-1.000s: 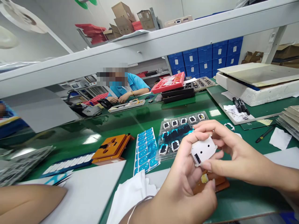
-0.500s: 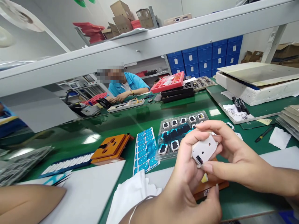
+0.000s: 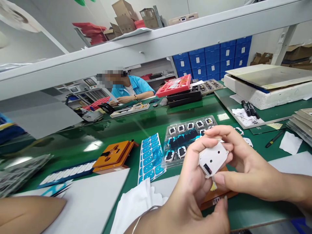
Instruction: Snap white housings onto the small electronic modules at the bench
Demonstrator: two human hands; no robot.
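A small white plastic housing [image 3: 214, 159] with two round holes and a dark rectangular slot is held up between both hands. My left hand [image 3: 195, 182] cradles it from the left and below, fingers curled round its back, thumb apart. My right hand [image 3: 246, 165] grips its right side, the thumb at the lower edge and fingers behind the top. Beneath the hands lies an orange fixture block [image 3: 209, 200] with a yellow patch, partly covered. Behind them, a clear tray [image 3: 167, 138] carries several white-framed parts with black centres, partly hidden by my left hand.
A sheet of blue stickers [image 3: 148, 159] and another orange fixture [image 3: 113, 156] lie to the left. White cloths [image 3: 136, 206] sit near the front. Black markers [image 3: 247, 109] and a foam box [image 3: 263, 92] are at right. A co-worker [image 3: 131, 87] sits opposite; another person's arm [image 3: 29, 211] reaches in at lower left.
The white housing is turned slightly, its holed face showing more fully. Both hands keep their grip. The co-worker opposite has lifted a pale sheet-like item, and the view has shifted slightly.
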